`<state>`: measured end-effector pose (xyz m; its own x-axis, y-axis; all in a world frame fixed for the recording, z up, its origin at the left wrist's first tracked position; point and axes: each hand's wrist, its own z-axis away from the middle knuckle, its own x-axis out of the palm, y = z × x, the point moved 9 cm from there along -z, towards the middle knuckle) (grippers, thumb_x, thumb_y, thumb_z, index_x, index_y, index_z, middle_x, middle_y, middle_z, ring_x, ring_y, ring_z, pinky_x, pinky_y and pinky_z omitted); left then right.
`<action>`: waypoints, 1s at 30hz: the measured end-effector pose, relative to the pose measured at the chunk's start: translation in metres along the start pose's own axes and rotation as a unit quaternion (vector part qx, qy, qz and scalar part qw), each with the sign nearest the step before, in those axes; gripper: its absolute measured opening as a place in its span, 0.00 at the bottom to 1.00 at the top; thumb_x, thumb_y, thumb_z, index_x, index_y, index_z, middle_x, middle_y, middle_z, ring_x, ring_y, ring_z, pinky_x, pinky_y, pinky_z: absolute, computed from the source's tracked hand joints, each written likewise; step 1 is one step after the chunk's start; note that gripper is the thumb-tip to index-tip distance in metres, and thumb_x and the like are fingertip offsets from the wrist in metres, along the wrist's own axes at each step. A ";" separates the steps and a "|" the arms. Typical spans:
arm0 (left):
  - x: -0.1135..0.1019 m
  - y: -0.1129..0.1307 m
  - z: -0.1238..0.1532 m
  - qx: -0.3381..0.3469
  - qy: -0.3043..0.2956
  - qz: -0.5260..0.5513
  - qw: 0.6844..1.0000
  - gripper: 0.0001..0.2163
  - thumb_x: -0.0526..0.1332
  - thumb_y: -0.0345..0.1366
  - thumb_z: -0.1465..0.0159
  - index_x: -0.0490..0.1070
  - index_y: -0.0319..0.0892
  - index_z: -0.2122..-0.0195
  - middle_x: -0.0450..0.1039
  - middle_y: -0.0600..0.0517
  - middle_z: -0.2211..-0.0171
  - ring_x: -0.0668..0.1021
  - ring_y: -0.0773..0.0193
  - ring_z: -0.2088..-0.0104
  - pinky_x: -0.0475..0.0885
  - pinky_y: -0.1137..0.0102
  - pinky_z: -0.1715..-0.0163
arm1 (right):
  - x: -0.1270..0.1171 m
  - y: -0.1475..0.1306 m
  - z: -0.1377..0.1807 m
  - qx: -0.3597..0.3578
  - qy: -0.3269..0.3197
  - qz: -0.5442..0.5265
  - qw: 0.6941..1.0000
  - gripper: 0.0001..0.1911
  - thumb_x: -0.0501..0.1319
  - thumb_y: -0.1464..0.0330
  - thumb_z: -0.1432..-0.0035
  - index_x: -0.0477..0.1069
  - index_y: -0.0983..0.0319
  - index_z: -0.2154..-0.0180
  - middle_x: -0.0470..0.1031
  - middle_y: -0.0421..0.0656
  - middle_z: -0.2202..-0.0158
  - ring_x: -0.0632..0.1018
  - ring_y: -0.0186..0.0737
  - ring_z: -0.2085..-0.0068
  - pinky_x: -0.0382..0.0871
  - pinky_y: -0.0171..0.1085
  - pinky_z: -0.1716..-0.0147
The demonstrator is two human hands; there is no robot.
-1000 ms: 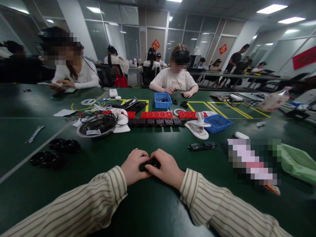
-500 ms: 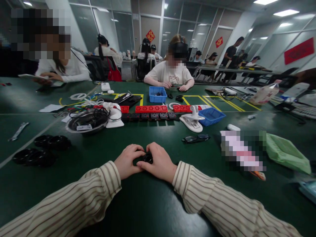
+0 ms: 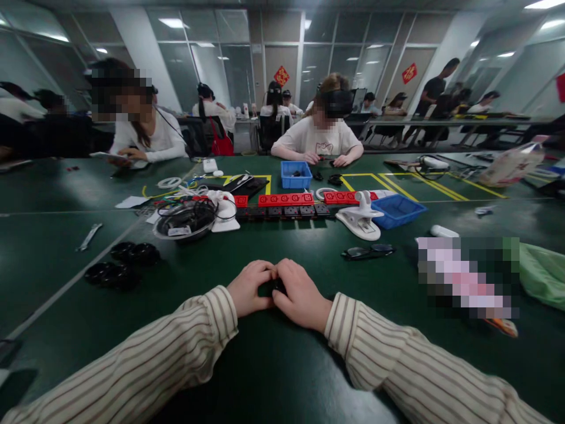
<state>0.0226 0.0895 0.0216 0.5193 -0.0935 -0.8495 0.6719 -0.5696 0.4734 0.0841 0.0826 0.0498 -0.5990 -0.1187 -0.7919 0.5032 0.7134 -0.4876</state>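
Note:
My left hand (image 3: 251, 288) and my right hand (image 3: 300, 297) rest together on the dark green table (image 3: 282, 365), both closed around a small black part (image 3: 270, 288) that shows only between the fingers. The thumbs and fingertips meet over it and hide most of it. Striped sleeves cover both forearms.
Black round parts (image 3: 119, 265) lie at the left, a metal bowl of cables (image 3: 184, 221) and red and black socket strips (image 3: 286, 205) ahead. A white clamp (image 3: 362, 219), blue bins (image 3: 397, 211), black glasses (image 3: 368, 252) and a green bag (image 3: 541, 274) sit to the right. Other people work across the table.
My fingers have closed more tightly over the black part, which shows less than before. The view has shifted slightly; the hands stay at the same spot on the table.

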 end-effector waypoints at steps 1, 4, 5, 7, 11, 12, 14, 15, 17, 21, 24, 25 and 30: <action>0.000 -0.001 0.000 -0.002 0.004 -0.008 1.000 0.14 0.63 0.33 0.52 0.67 0.40 0.63 0.66 0.49 0.60 0.68 0.57 0.58 0.63 0.62 0.55 | -0.001 0.002 0.001 0.015 0.012 0.008 1.000 0.06 0.55 0.69 0.50 0.59 0.63 0.68 0.63 0.43 0.68 0.64 0.39 0.65 0.60 0.38 0.65; -0.003 -0.004 0.000 -0.018 0.023 -0.033 0.999 0.13 0.63 0.33 0.52 0.68 0.40 0.64 0.66 0.49 0.61 0.68 0.57 0.59 0.63 0.62 0.56 | -0.005 0.013 0.004 0.073 0.039 0.048 0.995 0.13 0.57 0.60 0.49 0.60 0.63 0.67 0.63 0.43 0.67 0.65 0.40 0.65 0.60 0.38 0.66; -0.004 -0.006 0.000 -0.027 0.031 -0.040 0.998 0.12 0.63 0.34 0.52 0.69 0.40 0.65 0.66 0.49 0.62 0.69 0.57 0.59 0.64 0.62 0.56 | -0.006 0.017 0.004 0.090 0.046 0.063 0.993 0.14 0.57 0.59 0.49 0.60 0.62 0.68 0.63 0.43 0.68 0.65 0.40 0.66 0.60 0.38 0.67; -0.008 -0.008 -0.001 -0.044 0.048 -0.054 0.996 0.12 0.63 0.36 0.51 0.69 0.40 0.64 0.66 0.49 0.62 0.69 0.57 0.59 0.64 0.62 0.56 | -0.006 0.024 0.004 0.110 0.056 0.087 0.989 0.15 0.58 0.57 0.49 0.60 0.62 0.68 0.64 0.42 0.68 0.66 0.40 0.66 0.59 0.38 0.68; -0.010 -0.005 -0.002 -0.058 0.064 -0.100 0.991 0.14 0.63 0.36 0.52 0.69 0.41 0.64 0.67 0.49 0.61 0.69 0.56 0.59 0.62 0.59 0.53 | -0.007 0.025 0.000 0.086 0.073 0.101 0.988 0.14 0.57 0.58 0.49 0.61 0.62 0.68 0.64 0.42 0.68 0.66 0.39 0.65 0.59 0.37 0.66; -0.009 -0.003 -0.002 -0.058 0.064 -0.111 0.990 0.14 0.63 0.36 0.52 0.69 0.40 0.64 0.67 0.49 0.61 0.69 0.56 0.59 0.60 0.57 0.51 | -0.007 0.024 -0.001 0.077 0.076 0.101 0.989 0.13 0.57 0.59 0.48 0.61 0.62 0.68 0.64 0.43 0.68 0.66 0.40 0.65 0.59 0.37 0.66; -0.006 0.000 -0.004 -0.055 0.063 -0.124 0.989 0.16 0.63 0.36 0.52 0.68 0.39 0.62 0.67 0.48 0.60 0.69 0.55 0.57 0.55 0.54 0.48 | -0.006 0.020 -0.002 0.059 0.080 0.101 0.990 0.09 0.55 0.63 0.48 0.62 0.63 0.68 0.64 0.43 0.68 0.66 0.40 0.64 0.59 0.37 0.65; -0.005 0.000 -0.006 -0.053 0.062 -0.127 0.989 0.16 0.63 0.36 0.52 0.68 0.39 0.61 0.67 0.48 0.60 0.69 0.55 0.56 0.53 0.53 0.47 | -0.006 0.018 -0.002 0.050 0.079 0.102 0.990 0.06 0.54 0.66 0.48 0.62 0.63 0.68 0.64 0.43 0.68 0.66 0.40 0.64 0.59 0.37 0.64; -0.002 -0.001 -0.009 -0.051 0.060 -0.125 0.989 0.16 0.63 0.36 0.52 0.69 0.38 0.62 0.68 0.47 0.60 0.69 0.54 0.56 0.54 0.54 0.47 | -0.005 0.015 -0.003 0.035 0.075 0.103 0.991 0.04 0.53 0.70 0.50 0.62 0.62 0.69 0.65 0.42 0.68 0.66 0.39 0.64 0.58 0.37 0.64; 0.000 -0.009 -0.015 -0.049 0.062 -0.089 0.993 0.14 0.64 0.35 0.52 0.71 0.38 0.63 0.68 0.46 0.59 0.69 0.54 0.55 0.63 0.61 0.52 | -0.007 0.022 -0.007 0.061 0.098 0.093 0.989 0.05 0.52 0.68 0.48 0.62 0.62 0.68 0.65 0.42 0.68 0.66 0.39 0.63 0.58 0.36 0.64; 0.000 -0.018 -0.018 -0.069 0.071 -0.064 0.993 0.15 0.64 0.35 0.52 0.70 0.38 0.62 0.68 0.46 0.59 0.69 0.55 0.55 0.64 0.63 0.52 | -0.010 0.035 -0.007 0.127 0.126 0.087 0.980 0.12 0.52 0.59 0.46 0.61 0.62 0.68 0.65 0.43 0.68 0.67 0.40 0.65 0.58 0.36 0.66; 0.000 -0.020 -0.018 -0.080 0.075 -0.065 0.992 0.16 0.64 0.35 0.52 0.70 0.37 0.62 0.68 0.46 0.59 0.69 0.55 0.56 0.64 0.63 0.52 | -0.010 0.038 -0.006 0.142 0.130 0.088 0.977 0.14 0.52 0.57 0.46 0.61 0.62 0.68 0.66 0.43 0.69 0.67 0.40 0.65 0.58 0.36 0.67; 0.001 -0.022 -0.016 -0.124 0.082 -0.094 0.984 0.18 0.64 0.36 0.51 0.68 0.36 0.59 0.68 0.45 0.59 0.69 0.54 0.55 0.65 0.62 0.52 | -0.012 0.037 -0.004 0.143 0.150 0.121 0.971 0.16 0.53 0.55 0.46 0.61 0.63 0.66 0.68 0.44 0.68 0.69 0.41 0.65 0.58 0.37 0.67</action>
<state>0.0165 0.1148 0.0143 0.4392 0.1397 -0.8875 0.8613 -0.3463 0.3718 0.1067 0.1131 0.0427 -0.5750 0.2659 -0.7737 0.7784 0.4688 -0.4174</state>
